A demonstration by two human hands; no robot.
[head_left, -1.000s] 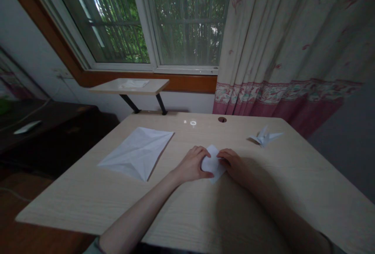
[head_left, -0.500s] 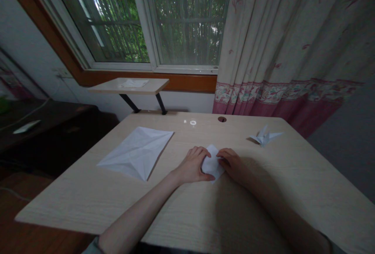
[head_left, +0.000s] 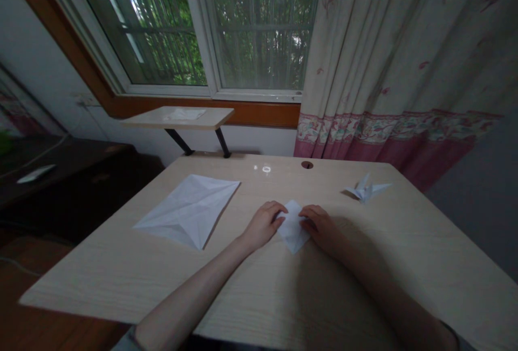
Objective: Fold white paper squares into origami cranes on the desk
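Note:
A small folded white paper (head_left: pixel 293 227), diamond-shaped, lies on the light wooden desk (head_left: pixel 101 264) between my hands. My left hand (head_left: pixel 263 225) has its fingertips at the paper's left edge, and my right hand (head_left: pixel 319 225) grips its right edge with curled fingers. Left of them lies a large creased white paper sheet (head_left: pixel 190 210), flat and untouched. A white origami crane (head_left: pixel 366 190) stands to the right, beyond my right hand.
A small wall-mounted shelf (head_left: pixel 178 117) holding a pale paper stands behind the desk, under the window (head_left: pixel 259 27). A patterned curtain (head_left: pixel 388 70) hangs at the right. A dark cabinet (head_left: pixel 73 178) stands at the left, lower than the desk.
My left hand has drawn slightly left, so more of the folded paper shows. The paper now looks narrower and more upright. My right hand has barely moved.

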